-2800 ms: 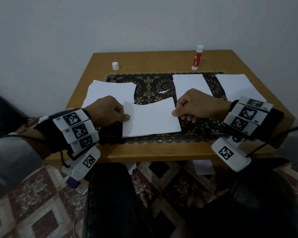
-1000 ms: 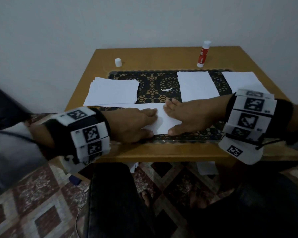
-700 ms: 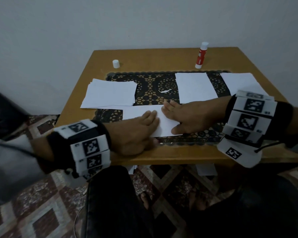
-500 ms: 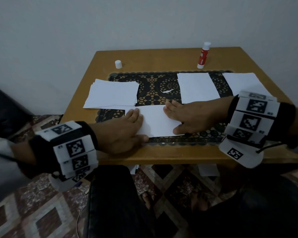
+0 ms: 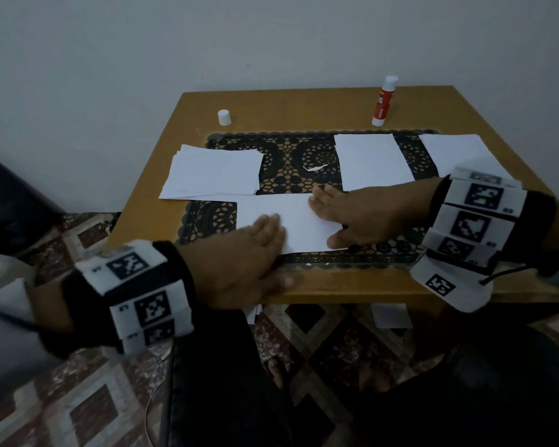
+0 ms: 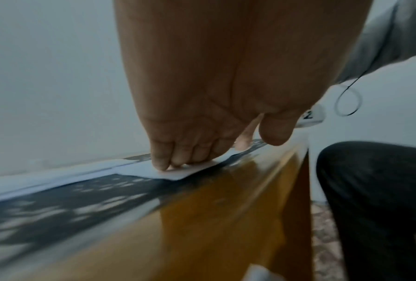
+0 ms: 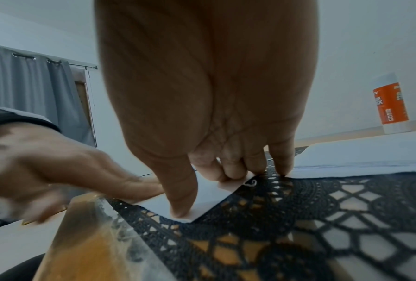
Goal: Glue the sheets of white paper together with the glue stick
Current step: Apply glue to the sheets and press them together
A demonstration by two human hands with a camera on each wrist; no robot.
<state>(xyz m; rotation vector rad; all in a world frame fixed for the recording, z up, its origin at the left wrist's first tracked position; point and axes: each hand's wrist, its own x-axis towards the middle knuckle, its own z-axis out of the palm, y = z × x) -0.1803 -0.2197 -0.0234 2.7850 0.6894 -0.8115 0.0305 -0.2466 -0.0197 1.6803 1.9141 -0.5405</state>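
Note:
White paper sheets lie stacked on the black lace mat near the table's front edge. My left hand lies flat with its fingertips pressing the sheets' left part. My right hand presses flat on the right end, thumb down near the front right corner. The red and white glue stick stands uncapped at the back right, also in the right wrist view. Its white cap sits at the back left.
A loose pile of white sheets lies at the left of the wooden table. Two more sheets lie at the right. A paper scrap rests on the mat. My knees are below the front edge.
Both hands went from pinching the sheets' ends to pressing flat on them. The left hand then slid leftward along the paper, and has come back slightly right; the right hand stays put.

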